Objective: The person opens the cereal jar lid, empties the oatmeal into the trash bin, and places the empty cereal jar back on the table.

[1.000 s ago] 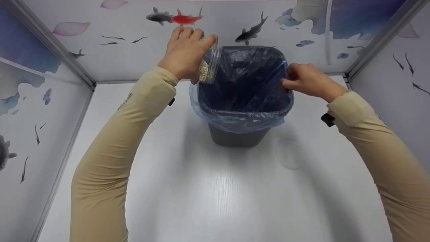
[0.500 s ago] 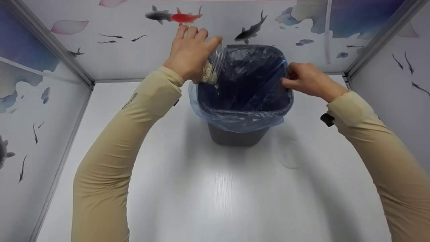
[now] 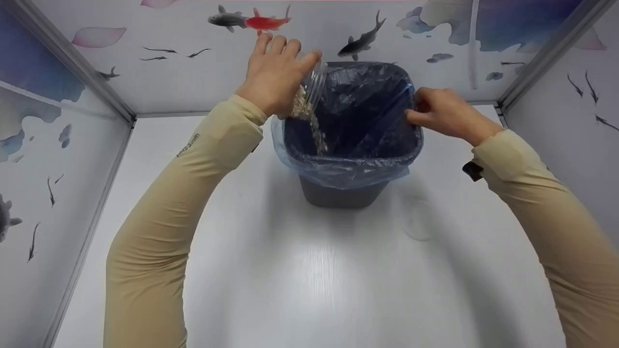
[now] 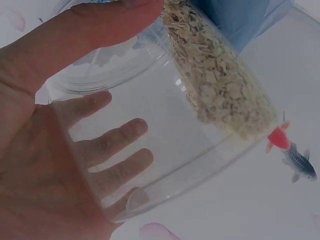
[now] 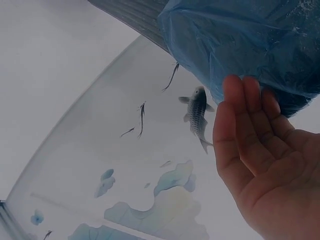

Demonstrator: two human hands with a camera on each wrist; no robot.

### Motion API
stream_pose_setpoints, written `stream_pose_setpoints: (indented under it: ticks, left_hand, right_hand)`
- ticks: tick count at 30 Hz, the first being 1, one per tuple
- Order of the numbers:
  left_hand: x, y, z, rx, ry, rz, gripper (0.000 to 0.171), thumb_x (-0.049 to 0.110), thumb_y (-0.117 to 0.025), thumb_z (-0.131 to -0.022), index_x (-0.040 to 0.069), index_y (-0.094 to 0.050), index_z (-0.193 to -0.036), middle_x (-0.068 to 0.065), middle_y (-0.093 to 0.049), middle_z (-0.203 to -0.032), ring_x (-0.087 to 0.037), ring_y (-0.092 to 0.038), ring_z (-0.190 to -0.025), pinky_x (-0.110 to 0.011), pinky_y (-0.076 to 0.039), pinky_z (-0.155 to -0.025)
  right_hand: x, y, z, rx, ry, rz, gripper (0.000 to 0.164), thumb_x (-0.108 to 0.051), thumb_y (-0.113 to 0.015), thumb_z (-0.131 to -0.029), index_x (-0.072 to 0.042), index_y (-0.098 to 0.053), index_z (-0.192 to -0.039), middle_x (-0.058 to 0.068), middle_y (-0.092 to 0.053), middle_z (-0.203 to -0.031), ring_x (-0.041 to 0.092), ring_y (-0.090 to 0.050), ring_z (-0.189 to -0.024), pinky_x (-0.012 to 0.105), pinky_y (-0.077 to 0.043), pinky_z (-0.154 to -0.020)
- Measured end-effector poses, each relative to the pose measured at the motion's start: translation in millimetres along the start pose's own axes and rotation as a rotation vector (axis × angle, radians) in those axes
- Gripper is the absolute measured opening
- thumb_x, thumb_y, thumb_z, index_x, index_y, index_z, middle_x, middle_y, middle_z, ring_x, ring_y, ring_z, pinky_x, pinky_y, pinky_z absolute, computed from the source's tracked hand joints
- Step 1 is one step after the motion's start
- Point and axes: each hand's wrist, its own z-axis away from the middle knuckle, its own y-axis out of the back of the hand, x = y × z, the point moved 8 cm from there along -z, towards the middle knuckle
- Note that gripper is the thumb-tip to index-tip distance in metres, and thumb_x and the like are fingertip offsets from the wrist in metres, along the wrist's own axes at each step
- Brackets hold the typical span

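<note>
My left hand (image 3: 275, 77) grips a clear plastic jar (image 4: 165, 140) tipped over the left side of a grey trash bin (image 3: 343, 195). Rolled oats (image 4: 220, 80) lie along the jar's lower wall, and a stream of them falls into the bin. A blue bag (image 3: 362, 169) lines the bin and folds over its rim. At the rim's right side my right hand (image 3: 445, 113) holds the edge, thumb on the inner side. The right wrist view shows its bent fingers (image 5: 235, 125) against the outside of the bag; the thumb is hidden there.
A clear round lid (image 3: 418, 220) lies on the white table (image 3: 309, 280), to the front right of the bin. Printed white panels (image 3: 169, 92) stand close behind the bin and along both sides.
My left hand has moved slightly right and tilted the jar further over the bin. Oats have started to pour out in a stream. The right hand has stayed at the rim.
</note>
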Motion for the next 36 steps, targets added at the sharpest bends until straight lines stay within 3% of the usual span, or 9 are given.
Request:
stream_pose_setpoints:
  ticks: [9, 36]
  left_hand:
    - [3.9, 2.3, 0.2, 0.022, -0.008, -0.009, 0.103, 0.003, -0.083, -0.061, 0.017, -0.030, -0.148, -0.020, -0.038, -0.138, -0.039, -0.030, -0.128, -0.052, -0.014, -0.110]
    - [15.4, 3.3, -2.1, 0.061, -0.039, -0.054, 0.081, -0.001, -0.070, -0.077, 0.017, -0.034, -0.146, -0.020, -0.040, -0.138, -0.040, -0.030, -0.131, -0.052, -0.011, -0.112]
  right_hand:
    - [-2, 1, 0, 0.008, 0.012, -0.003, 0.026, -0.021, -0.054, -0.093, 0.004, -0.057, -0.101, 0.017, -0.062, -0.091, 0.026, -0.054, -0.076, 0.034, -0.043, -0.064]
    - [0, 0, 1, 0.034, 0.011, -0.013, 0.027, -0.023, -0.054, -0.094, 0.003, -0.057, -0.100, 0.016, -0.061, -0.089, 0.024, -0.052, -0.074, 0.032, -0.041, -0.062]
